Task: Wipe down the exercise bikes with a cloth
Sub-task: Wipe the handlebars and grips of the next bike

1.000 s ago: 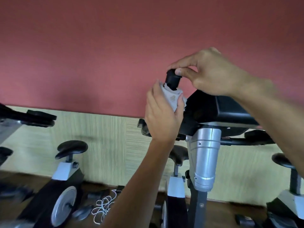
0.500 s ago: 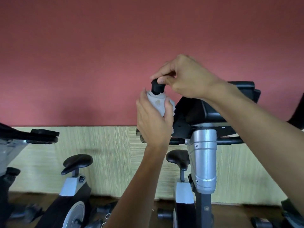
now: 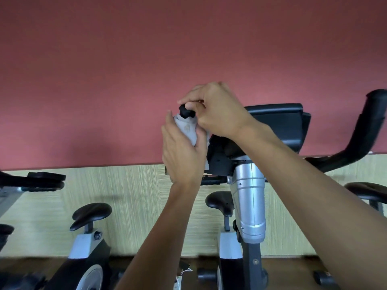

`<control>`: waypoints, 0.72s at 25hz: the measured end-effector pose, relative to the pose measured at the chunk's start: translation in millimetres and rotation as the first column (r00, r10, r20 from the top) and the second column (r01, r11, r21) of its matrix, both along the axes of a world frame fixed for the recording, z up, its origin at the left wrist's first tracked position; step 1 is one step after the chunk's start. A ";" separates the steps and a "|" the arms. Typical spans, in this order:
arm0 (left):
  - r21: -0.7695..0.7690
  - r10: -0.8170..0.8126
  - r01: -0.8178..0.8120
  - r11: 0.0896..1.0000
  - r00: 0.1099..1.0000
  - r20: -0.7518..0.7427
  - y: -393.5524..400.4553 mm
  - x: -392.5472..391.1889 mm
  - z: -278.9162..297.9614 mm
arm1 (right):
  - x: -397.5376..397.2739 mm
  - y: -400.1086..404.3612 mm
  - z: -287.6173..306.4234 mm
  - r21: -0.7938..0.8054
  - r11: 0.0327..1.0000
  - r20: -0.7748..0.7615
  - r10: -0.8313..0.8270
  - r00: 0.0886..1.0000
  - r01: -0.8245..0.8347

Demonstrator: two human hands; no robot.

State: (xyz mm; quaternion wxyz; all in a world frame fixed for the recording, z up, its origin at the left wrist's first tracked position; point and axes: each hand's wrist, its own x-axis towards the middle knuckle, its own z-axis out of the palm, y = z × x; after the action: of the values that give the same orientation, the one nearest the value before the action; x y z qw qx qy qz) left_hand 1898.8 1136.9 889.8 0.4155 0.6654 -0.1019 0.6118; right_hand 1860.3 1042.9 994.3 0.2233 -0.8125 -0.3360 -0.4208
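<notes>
Backdrop: red wall (image 3: 104,70) above, pale wood-grain panelling (image 3: 129,206) below; dark floor strip at the bottom edge.
Near bike: exercise bike (image 3: 250,206) right of centre, silver column under a black console (image 3: 278,122); its right handlebar (image 3: 364,135) curves up to the right edge.
Cloth: grey cloth (image 3: 187,130) wrapped round the left handlebar grip; only the grip's black tip (image 3: 185,110) pokes out above it.
Left hand: left hand (image 3: 182,155) curled round the cloth-covered grip from the left, palm and fingers closed on the cloth.
Right hand: right hand (image 3: 215,110) comes in from above right, thumb and forefinger pinching the black tip just over the cloth.
Containers: cannot make out any in view.
Change since half a second ago: both hands and the grip sit lower in the view and the camera looks more to the right, so the console shows whole and the right handlebar has come into view; the cloth covers more of the grip, less black left showing.
Other bikes: second bike (image 3: 88,248) lower left with black saddle, well apart from the hands; black saddle (image 3: 221,200) behind the silver column; another saddle (image 3: 366,190) at the right edge; dark handlebar parts (image 3: 35,181) at the left edge.
Open room: bare wall above and left of the hands; console just to their right, touching the cloth's trailing edge.
</notes>
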 end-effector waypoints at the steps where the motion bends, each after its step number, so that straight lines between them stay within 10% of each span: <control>1: 0.020 0.024 -0.024 1.000 1.000 0.010 0.1 1.0 9.4 | 0.9 -0.1 -0.1 0.000 1.000 0.015 0.005 1.000 -0.005; 18: -0.032 0.036 -0.033 0.999 0.995 0.093 1.5 20.0 -36.1 | 3.2 -1.9 -1.3 0.070 0.996 -0.085 0.068 0.994 -0.062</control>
State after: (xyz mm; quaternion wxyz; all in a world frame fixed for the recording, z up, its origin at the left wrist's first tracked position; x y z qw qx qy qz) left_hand 1918.8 1138.4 853.7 0.4098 0.6314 -0.1003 0.6507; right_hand 1863.5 1041.0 993.1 0.2786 -0.8108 -0.3377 -0.3884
